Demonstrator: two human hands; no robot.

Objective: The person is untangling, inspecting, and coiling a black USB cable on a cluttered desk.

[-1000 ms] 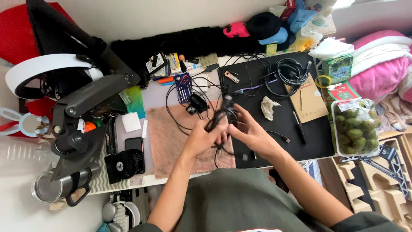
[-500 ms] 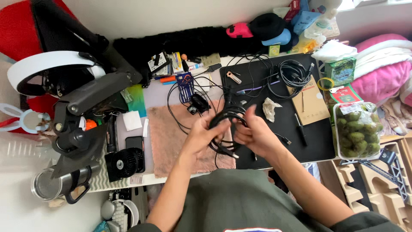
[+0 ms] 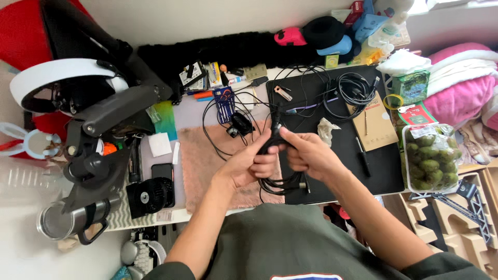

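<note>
My left hand [image 3: 249,163] and my right hand [image 3: 306,155] meet over the middle of the desk, both closed on a bundle of black cable [image 3: 280,182]. Loops of it hang below my hands over the desk's front edge. One strand runs up from my fingers toward a small black adapter [image 3: 240,123] and more loose wire on the desk. A pink-brown mat [image 3: 205,166] lies under my left hand and a black desk mat [image 3: 381,171] under my right.
A coiled black cable [image 3: 354,89] and a brown notebook [image 3: 377,123] lie at the back right. A clear box of green fruit [image 3: 429,158] sits at the right edge. A small black fan [image 3: 150,196], a phone [image 3: 162,171] and a metal mug [image 3: 67,220] are on the left.
My hands have drawn toward me and slightly apart, turning the cable bundle; more loops now hang below them. The view has shifted a little.
</note>
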